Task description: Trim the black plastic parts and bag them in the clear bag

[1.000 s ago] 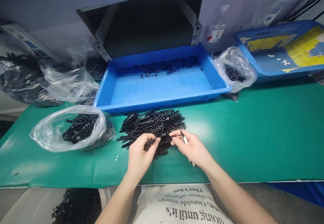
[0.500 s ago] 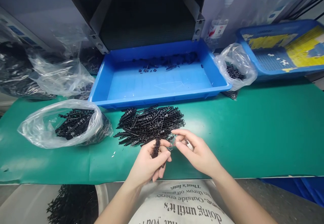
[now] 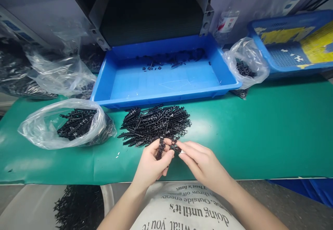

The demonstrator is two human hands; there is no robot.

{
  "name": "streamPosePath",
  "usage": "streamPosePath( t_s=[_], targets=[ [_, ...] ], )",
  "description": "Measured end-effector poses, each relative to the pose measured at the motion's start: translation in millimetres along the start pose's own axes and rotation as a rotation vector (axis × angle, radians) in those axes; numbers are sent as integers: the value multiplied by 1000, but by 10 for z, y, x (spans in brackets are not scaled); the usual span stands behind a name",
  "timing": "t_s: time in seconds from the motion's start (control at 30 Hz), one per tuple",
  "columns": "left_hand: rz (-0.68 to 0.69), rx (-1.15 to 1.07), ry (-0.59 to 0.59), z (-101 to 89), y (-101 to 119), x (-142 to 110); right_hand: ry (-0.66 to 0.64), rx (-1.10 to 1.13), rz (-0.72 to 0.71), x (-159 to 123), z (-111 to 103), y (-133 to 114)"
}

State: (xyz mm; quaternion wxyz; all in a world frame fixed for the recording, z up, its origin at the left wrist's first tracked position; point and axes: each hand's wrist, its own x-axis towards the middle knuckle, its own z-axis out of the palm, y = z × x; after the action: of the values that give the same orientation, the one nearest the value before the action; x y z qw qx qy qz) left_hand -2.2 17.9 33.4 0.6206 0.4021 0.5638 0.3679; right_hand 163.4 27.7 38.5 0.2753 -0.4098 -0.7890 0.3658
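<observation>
A heap of black plastic strips (image 3: 155,123) lies on the green mat (image 3: 260,133), just in front of a blue tray (image 3: 163,81). My left hand (image 3: 152,166) is closed round one black strip (image 3: 160,148), held upright near the heap's front edge. My right hand (image 3: 203,164) is right beside it, fingers pinched on a small black piece at the strip's top. A tool seen earlier in the right hand is hidden now.
A clear bag of black strips (image 3: 70,124) lies left of the heap, more bags (image 3: 59,74) behind it. Another small bag (image 3: 246,67) sits right of the tray, and a blue basket (image 3: 293,43) at far right. A dark bin (image 3: 78,207) of strips is below the table edge.
My left hand lifted one strip out of the heap and drew it toward me. My right hand came in to meet it. The view tilted slightly downward.
</observation>
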Motion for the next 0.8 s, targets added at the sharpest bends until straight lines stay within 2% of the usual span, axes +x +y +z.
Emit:
streamPosePath(
  t_s=[0.17, 0.47, 0.8],
  targets=[
    [13, 7, 16, 29, 26, -20, 42, -28, 15, -4, 14, -13],
    [74, 183, 56, 28, 39, -13, 97, -41, 9, -25, 84, -21],
    [64, 125, 54, 123, 18, -5, 162, -38, 57, -45, 185, -25]
  ],
)
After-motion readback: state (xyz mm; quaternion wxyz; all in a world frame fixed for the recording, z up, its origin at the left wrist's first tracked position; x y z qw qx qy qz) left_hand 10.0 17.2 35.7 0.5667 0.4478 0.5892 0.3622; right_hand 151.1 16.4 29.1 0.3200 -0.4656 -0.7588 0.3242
